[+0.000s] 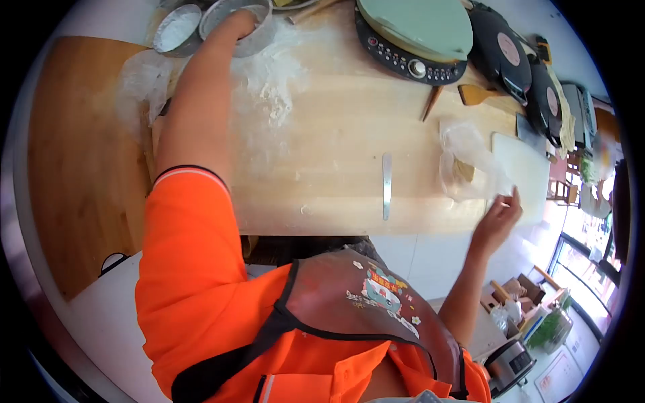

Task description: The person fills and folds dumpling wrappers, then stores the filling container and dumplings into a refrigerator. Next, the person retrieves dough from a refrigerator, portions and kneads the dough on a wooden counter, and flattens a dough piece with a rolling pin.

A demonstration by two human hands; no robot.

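My left hand (240, 25) reaches into a round, see-through bowl (259, 41) at the top left; its fingers are hidden inside. Just left of it stands another bowl with white powder (177, 30). White flour (269, 87) is scattered on the wooden table (336, 134) beside my left forearm. At the right, my right hand (504, 211) hovers by the table's front edge with its fingers apart and nothing in them. Near its fingertips lies a clear plastic bag (463, 161) with a yellowish piece inside. A flat metal strip (386, 187) lies between my arms.
A green-lidded electric griddle (416, 30) stands at the back, with black round pans (500, 54) to its right. A wooden spatula (476, 94) and a white board (521, 168) lie at the right. Another plastic bag (142, 87) is at the left.
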